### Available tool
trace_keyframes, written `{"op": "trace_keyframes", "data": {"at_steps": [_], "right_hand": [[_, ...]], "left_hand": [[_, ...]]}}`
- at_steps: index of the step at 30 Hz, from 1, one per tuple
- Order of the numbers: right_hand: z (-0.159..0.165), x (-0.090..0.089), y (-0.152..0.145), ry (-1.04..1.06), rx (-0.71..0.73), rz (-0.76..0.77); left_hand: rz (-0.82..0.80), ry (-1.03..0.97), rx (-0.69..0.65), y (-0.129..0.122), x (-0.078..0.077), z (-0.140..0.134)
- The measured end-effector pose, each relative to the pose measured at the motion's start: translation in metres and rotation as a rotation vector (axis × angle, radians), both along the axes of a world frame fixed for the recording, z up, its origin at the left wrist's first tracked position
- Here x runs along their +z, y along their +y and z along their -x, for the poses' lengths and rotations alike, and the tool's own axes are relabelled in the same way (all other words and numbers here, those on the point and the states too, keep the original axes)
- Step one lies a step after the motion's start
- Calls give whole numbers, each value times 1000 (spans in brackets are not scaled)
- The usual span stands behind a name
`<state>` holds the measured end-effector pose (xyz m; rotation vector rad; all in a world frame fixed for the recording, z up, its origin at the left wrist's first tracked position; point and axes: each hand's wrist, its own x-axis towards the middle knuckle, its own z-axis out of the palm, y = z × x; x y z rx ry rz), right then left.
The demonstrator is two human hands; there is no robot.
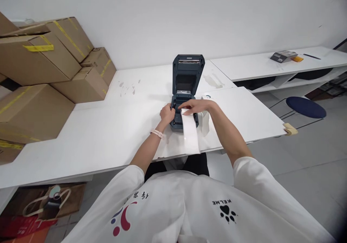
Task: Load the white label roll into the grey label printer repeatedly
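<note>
A dark blue label printer (177, 126) stands on the white table with its lid (187, 69) raised. My left hand (167, 113) is closed around the left side of the printer's body, its thumb at the inner edge. Over the printer's open compartment, my right hand (195, 106) has its fingers closed on a small roll of white label paper (190, 131). The loose strip hangs from the roll across the printer's front towards the table edge. Just right of the printer, a folded white paper piece (205, 123) stands beneath my right wrist.
Taped cardboard boxes (35, 105) are piled at the left of the table (130, 131). On the side table at the right lie a small grey box (283, 56) and a black pen (311, 56). A blue stool (306, 106) stands below, near the padded table corner (290, 129).
</note>
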<state>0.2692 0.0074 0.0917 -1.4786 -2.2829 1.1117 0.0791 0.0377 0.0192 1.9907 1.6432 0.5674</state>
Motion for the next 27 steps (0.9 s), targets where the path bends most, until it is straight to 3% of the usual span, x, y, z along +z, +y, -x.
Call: {"op": "trace_keyframes", "data": {"at_steps": [3, 5, 8, 10, 13, 18, 21, 24, 27], "right_hand": [[-38, 17, -49, 216, -75, -18], [-68, 19, -86, 338, -183, -69], [-114, 7, -129, 392, -370, -81], [-138, -8, -140, 346, -475, -19], [-155, -37, -131, 288, -613, 27], [-152, -75, -97, 350, -786, -56], [-155, -75, -82, 396, -769, -58], [-161, -64, -60, 430, -723, -99], [-160, -56, -27, 335, -751, -82]], "left_hand": [[3, -20, -1, 0, 0, 1], [6, -31, -2, 0, 0, 1], [8, -47, 3, 0, 0, 1], [4, -58, 10, 0, -1, 1], [-7, -65, 13, 1, -2, 1], [-29, -57, 11, 3, -5, 0], [-27, -88, 20, 3, -7, 0], [1, -140, 55, 3, -8, -1], [18, -216, 104, 0, -9, -1]]}}
